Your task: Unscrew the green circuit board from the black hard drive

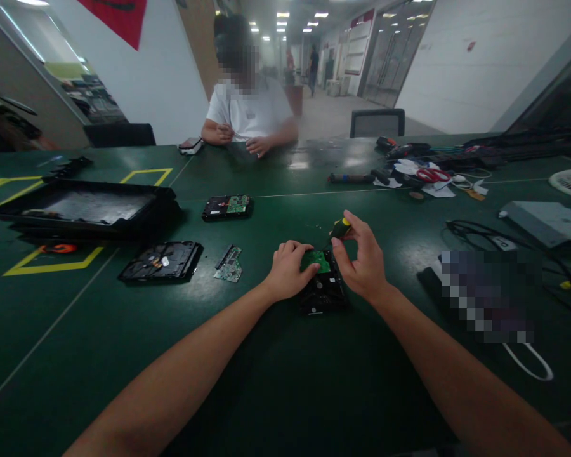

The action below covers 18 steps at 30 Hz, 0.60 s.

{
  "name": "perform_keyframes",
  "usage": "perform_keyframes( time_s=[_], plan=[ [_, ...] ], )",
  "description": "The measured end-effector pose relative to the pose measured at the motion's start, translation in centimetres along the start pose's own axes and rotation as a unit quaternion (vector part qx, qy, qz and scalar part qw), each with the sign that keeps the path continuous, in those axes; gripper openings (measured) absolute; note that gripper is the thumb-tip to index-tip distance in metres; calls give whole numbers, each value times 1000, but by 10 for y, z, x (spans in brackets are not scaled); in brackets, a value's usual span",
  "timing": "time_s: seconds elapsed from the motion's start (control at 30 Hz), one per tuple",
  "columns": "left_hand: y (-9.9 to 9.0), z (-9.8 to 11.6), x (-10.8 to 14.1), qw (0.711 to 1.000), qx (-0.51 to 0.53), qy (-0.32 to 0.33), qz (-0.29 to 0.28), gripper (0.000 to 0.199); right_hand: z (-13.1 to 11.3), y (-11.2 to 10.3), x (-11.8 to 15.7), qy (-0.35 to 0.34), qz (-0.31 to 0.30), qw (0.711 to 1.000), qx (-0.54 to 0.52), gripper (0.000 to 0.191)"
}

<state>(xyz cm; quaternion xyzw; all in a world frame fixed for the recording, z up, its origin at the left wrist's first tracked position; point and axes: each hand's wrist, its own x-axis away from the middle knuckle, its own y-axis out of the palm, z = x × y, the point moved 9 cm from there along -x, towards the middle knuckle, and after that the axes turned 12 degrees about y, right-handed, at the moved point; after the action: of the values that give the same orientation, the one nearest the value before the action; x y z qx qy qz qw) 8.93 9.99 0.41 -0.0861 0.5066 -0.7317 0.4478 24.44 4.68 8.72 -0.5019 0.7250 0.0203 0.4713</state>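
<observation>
Three black, rectangular hard drives lie on the dark green tabletop (247, 381). One, the central drive (323, 295), with a green circuit board exposed, lies between a person's two bare hands. The left hand (291, 270), half open with bent fingers, rests over its upper left part and hides some of the board; whether it grips the edge cannot be told. The right hand (361, 260), at its upper right, pinches one short screwdriver (339, 230) with a yellow and dark green handle between thumb and fingers; whether the tip touches the drive cannot be told.

Left of the central drive lie one loose grey-green circuit board (230, 265) and, farther left, the opened drive (162, 261). The third drive (227, 207), board side up, lies beyond it to the left. Farthest left is a stack of shallow black plastic trays (95, 206).

Right of the central drive lie one blurred, dark, oblong object (485, 298) with a white loop and, beyond that, one grey metal box (552, 222). A mixed heap of tools, papers and cables (428, 174) lies beyond it to the right. One co-worker in a white shirt (259, 108) sits across the tabletop.
</observation>
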Motion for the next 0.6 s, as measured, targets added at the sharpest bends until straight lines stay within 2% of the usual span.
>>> perform_keyframes(
  time_s=[0.23,0.37,0.5,0.6],
  plan=[
    [1,-1,1,1000,2,-1,-2,50,-1,-4,-1,-6,19,1000,6,62],
    [1,-1,0,1000,-2,0,1,50,-7,-4,-4,-18,5,1000,14,64],
    [1,-1,0,1000,1,-1,-1,50,-7,-1,-3,-10,-17,1000,-3,69],
    [1,-2,0,1000,0,0,1,50,0,0,-2,12,-4,1000,-15,68]
  ],
)
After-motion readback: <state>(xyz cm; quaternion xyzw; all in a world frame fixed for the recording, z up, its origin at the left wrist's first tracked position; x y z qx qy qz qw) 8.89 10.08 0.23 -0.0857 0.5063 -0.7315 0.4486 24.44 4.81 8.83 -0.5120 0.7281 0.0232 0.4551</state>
